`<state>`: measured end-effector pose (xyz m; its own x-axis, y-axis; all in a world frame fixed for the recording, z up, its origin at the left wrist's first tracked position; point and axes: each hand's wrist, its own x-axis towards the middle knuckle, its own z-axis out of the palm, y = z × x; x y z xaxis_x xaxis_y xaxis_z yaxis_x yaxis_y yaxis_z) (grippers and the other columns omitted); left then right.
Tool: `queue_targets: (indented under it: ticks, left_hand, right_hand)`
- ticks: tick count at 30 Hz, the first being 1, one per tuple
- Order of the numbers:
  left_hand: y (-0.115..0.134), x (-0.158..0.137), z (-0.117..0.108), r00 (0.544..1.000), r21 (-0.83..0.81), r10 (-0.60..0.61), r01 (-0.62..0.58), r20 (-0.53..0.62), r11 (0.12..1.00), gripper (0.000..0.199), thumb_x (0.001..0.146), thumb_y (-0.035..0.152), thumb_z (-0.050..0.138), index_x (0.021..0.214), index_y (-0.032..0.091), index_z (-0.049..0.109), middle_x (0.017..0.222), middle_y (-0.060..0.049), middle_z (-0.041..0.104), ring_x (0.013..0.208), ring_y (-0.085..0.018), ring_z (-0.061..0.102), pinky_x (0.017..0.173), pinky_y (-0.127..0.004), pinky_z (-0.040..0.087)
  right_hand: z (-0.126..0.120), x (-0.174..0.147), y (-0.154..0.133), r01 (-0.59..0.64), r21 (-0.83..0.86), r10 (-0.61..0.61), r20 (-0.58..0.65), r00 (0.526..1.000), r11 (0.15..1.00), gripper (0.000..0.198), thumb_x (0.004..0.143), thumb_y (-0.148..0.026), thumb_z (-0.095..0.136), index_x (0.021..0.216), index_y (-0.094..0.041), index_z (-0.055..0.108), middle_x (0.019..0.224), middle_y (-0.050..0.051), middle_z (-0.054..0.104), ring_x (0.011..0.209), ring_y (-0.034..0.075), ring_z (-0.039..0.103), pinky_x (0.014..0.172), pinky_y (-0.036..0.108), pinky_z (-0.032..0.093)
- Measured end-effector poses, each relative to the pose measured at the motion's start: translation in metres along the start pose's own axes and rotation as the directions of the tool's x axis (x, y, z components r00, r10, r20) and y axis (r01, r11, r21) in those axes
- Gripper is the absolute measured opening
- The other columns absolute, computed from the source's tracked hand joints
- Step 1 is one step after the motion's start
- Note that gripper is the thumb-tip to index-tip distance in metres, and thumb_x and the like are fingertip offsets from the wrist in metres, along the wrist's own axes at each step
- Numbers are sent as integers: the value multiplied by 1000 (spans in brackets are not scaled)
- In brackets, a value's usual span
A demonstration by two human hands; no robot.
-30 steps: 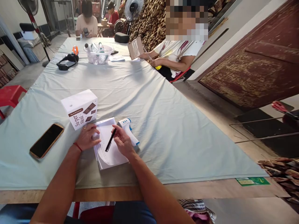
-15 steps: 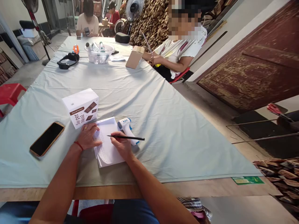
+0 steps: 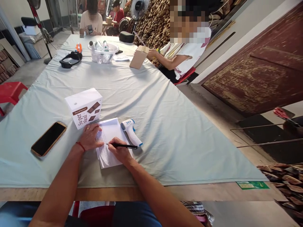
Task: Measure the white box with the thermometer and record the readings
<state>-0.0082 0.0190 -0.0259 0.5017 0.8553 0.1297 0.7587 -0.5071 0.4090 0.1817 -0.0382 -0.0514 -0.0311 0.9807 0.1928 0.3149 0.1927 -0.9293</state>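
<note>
My left hand (image 3: 90, 137) lies flat with its fingers spread, pressing on the left edge of a white paper pad (image 3: 113, 127). Rows of small handwriting run along the pad's left side. In my right hand (image 3: 120, 150) a black pen (image 3: 125, 146) is pinched, its tip at the written rows close to my left thumb. Just right of the pad lies a white and blue infrared thermometer (image 3: 131, 131). Behind my left hand stands a white printed box (image 3: 84, 107).
A phone (image 3: 49, 138) lies on the cloth-covered table (image 3: 161, 126) at left. Farther back are a black headset (image 3: 70, 60), a plastic basin (image 3: 103, 56) of bottles and a cardboard box (image 3: 139, 57). A person (image 3: 182, 56) sits at the right side; others sit behind.
My right hand has moved left and down, bringing the pen tip to the handwriting. My left hand stays on the pad. The person at right has brought their hands nearer the cardboard box.
</note>
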Motion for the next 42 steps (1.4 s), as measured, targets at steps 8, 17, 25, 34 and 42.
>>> queue_targets:
  ticks: [8,17,25,34,42]
  left_hand:
    - [-1,0,1,1000,-17,9,-9,-14,1000,54,64,35,81,111,23,57,133,-11,56,125,-34,50,112,-52,32]
    - [1,0,-2,1000,-11,0,0,-3,1000,54,64,34,82,110,21,57,132,-11,57,124,-34,51,111,-51,34]
    - [0,0,-1,1000,-17,0,0,-8,1000,54,64,36,82,110,21,57,132,-11,57,124,-34,51,110,-52,34]
    - [-1,0,1,1000,-15,12,-13,-25,1000,54,64,35,82,110,22,58,131,-11,57,124,-35,51,110,-53,35]
    - [-2,0,1,1000,-25,9,-10,-20,1000,54,64,36,82,110,22,58,131,-11,56,123,-35,51,111,-53,35]
  right_hand:
    - [1,-1,-1,-4,-50,5,15,1000,999,12,72,-31,57,63,-24,55,57,-3,57,54,13,48,55,26,39]
    - [1,-1,-2,4,-61,-3,10,1000,998,12,71,-29,56,62,-24,53,56,-3,53,54,13,45,55,26,37]
    - [1,0,-2,-3,-25,3,-8,1000,1000,13,71,-31,55,61,-24,53,56,-3,54,55,13,46,56,26,39]
    - [1,-1,-2,11,-44,-11,-14,1000,999,13,72,-30,56,61,-24,51,56,-3,54,54,13,46,55,26,39]
    - [0,0,-2,11,-27,-11,-16,1000,1000,12,70,-29,55,60,-24,50,56,-3,53,54,13,46,56,27,40]
